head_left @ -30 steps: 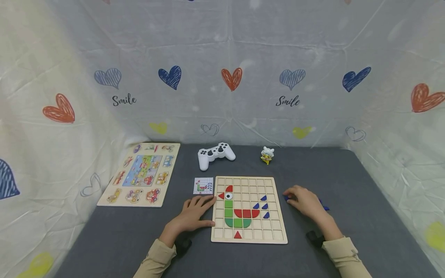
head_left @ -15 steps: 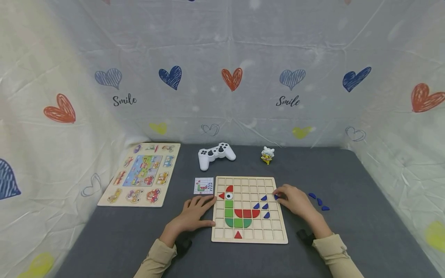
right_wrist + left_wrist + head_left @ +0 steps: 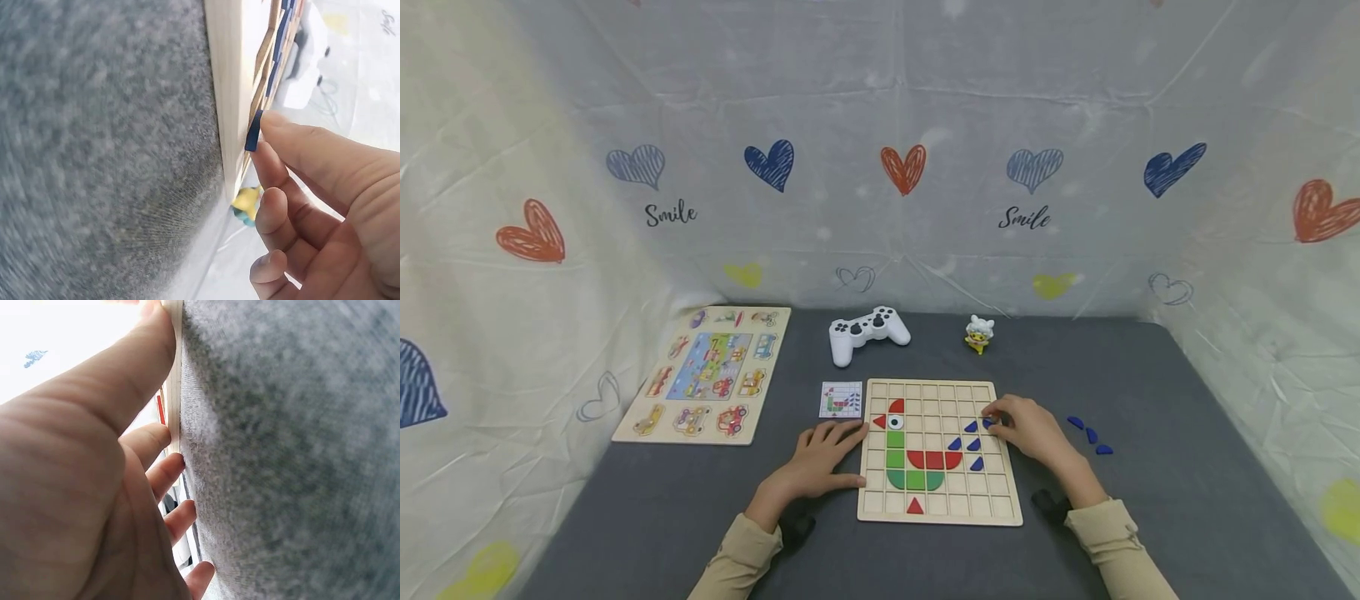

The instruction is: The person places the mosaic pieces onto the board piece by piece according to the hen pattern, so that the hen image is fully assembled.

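Observation:
A wooden grid board (image 3: pixel 958 507) lies on the table with flat green, red and blue pieces and a round eye piece (image 3: pixel 895 422) set in a bird-like pattern. Over its right columns my right hand (image 3: pixel 1033 432) pinches a blue segment-shaped piece (image 3: pixel 254 130) between thumb and fingertips, low against the grid. Several like blue pieces (image 3: pixel 972 427) sit in cells just left of it. My left hand (image 3: pixel 814 465) lies spread at the board's left side, thumb and index finger touching its edge (image 3: pixel 175 394).
Several loose blue pieces (image 3: pixel 1091 435) lie right of my right hand. A small pattern card (image 3: pixel 841 400) lies at the board's upper left. Farther back are a white game controller (image 3: pixel 868 332), a small figurine (image 3: pixel 979 333) and a picture puzzle board (image 3: pixel 655 427).
My right hand has carried the blue piece leftward from the table beside the board onto its right columns. The left hand stays at the edge.

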### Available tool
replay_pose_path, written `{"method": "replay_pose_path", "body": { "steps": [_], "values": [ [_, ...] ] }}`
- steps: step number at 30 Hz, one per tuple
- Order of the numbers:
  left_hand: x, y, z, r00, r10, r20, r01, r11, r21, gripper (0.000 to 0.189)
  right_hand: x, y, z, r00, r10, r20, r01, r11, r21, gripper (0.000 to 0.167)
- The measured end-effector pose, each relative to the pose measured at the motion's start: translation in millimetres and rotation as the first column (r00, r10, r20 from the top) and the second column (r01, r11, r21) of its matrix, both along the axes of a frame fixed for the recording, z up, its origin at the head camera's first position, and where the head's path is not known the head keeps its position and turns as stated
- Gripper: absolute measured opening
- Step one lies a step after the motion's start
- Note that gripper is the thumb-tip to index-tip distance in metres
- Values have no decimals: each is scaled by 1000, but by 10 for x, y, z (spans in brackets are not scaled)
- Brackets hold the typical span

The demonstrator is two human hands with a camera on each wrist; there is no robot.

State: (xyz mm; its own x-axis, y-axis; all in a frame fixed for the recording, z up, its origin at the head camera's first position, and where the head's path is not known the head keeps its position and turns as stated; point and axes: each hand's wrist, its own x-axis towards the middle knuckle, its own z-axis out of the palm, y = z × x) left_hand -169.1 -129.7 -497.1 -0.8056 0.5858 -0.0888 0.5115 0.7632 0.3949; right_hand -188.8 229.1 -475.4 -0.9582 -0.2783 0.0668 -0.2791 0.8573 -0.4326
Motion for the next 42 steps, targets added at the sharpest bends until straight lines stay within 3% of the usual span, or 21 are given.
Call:
{"method": "replay_pose_path", "body": {
  "steps": [7,25,42],
  "values": [
    [-2,3,20,1000,2,8,-2,1000,4,78,-4,14,-5,1000,-30,8,30,999,-18,11],
    [-9,-1,13,1000,5,10,-5,1000,2,79,-1,-26,-14,1000,-5,8,6,999,-34,14],
    [0,4,23,1000,6,21,-7,1000,9,78,8,-73,-10,999,-21,-50,23,999,44,9]
  ]
}}
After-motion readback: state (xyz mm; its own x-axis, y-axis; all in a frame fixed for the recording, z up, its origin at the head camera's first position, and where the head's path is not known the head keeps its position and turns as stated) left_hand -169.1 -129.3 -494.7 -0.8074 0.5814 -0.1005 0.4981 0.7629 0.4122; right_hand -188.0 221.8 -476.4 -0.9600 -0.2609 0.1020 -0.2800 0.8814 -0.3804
